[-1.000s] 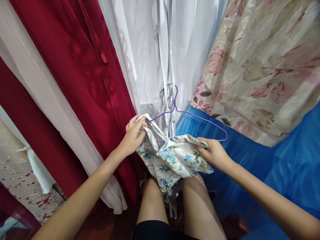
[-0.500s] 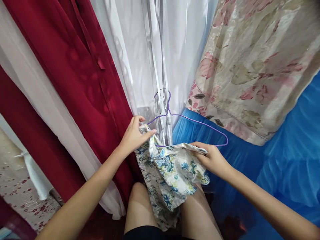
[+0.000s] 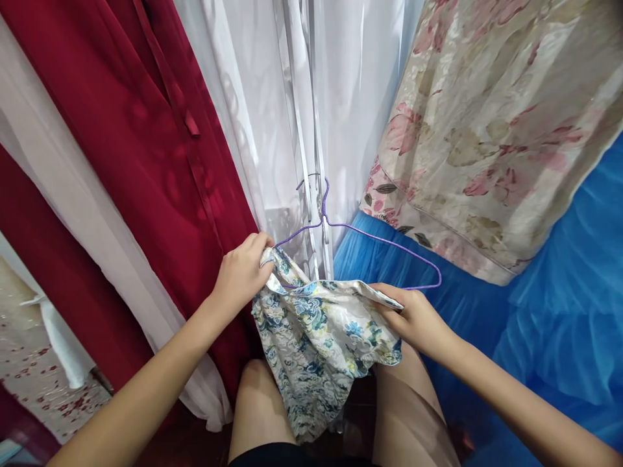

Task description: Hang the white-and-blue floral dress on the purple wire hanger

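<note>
A white garment with a blue and yellow floral print (image 3: 316,337) hangs between my hands, above my knees. My left hand (image 3: 243,266) is closed on its upper left edge, near the left end of a purple wire hanger (image 3: 384,239). Fingers of my right hand (image 3: 413,318) pinch the garment's upper right edge, and its right end sticks out past the thumb. The hanger's left arm runs into the garment, while its right corner shows bare beyond my right hand. Part of the hanger's lower bar is hidden behind the cloth.
Long white fabric (image 3: 263,97) with thin hanging ribbons (image 3: 299,97) is straight ahead, behind the hanger. Dark red fabric (image 3: 141,123) drapes on the left. On the right hang a beige floral cloth (image 3: 481,130) and blue ruffled fabric (image 3: 549,337).
My left hand has moved left and slightly down, closing on the garment edge. The garment's top is now spread wider along the hanger. My right hand keeps its hold, nearly still.
</note>
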Motion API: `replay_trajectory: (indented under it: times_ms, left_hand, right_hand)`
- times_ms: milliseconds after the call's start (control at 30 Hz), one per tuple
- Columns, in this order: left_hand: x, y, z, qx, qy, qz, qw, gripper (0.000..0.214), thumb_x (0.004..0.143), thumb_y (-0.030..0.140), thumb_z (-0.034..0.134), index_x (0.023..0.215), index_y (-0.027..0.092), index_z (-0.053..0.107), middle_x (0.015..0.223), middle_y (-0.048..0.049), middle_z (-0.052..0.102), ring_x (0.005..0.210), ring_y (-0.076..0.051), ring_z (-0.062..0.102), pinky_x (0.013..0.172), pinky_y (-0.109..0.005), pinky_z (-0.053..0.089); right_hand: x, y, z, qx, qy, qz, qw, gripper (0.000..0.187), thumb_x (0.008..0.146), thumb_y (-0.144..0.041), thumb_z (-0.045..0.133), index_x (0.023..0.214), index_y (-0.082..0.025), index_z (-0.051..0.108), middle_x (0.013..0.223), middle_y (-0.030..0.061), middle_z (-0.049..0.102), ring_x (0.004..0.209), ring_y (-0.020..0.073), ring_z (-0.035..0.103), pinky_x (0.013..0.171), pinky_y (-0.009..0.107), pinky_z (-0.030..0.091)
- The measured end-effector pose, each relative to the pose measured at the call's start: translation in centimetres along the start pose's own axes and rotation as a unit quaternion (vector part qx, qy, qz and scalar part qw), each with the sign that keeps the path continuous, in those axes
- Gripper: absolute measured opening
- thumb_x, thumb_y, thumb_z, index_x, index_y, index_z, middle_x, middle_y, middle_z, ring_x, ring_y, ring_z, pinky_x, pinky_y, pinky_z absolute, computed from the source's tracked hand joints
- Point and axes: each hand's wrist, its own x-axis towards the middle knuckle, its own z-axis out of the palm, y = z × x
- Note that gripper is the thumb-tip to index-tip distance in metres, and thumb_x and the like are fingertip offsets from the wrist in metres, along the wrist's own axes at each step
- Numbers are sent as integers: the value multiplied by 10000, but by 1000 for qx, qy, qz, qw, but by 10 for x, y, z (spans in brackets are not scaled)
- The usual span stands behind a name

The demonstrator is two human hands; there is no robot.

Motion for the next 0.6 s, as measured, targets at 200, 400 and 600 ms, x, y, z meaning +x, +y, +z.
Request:
replay_trajectory:
  times_ms: [200,400,600]
  left_hand:
    - [14,-25,0,-124,63,-40,989,206,917,311,563,1026,211,707,868,-18,741,731,-180,664,695,-268,456]
    - [42,-16,24,-187,115,-98,971,397,908,478,596,648,193,507,555,44,427,528,-117,390,524,-242,273]
    - [37,4,34,-263,88,-102,955,350,899,477,621,724,216,467,543,72,315,501,-109,298,518,-242,224]
  right_hand:
    - [3,-9,5,-1,-2,-1,1000,266,923,-193,447,983,-206,706,748,21,712,642,204,645,579,276,418]
    - [1,-16,13,23,-4,-20,1000,260,913,-164,443,958,-209,695,791,27,731,688,200,681,609,268,459]
    - [-6,16,-12,-21,235,36,971,644,898,-205,552,1527,-200,418,1324,127,663,951,251,693,790,327,524]
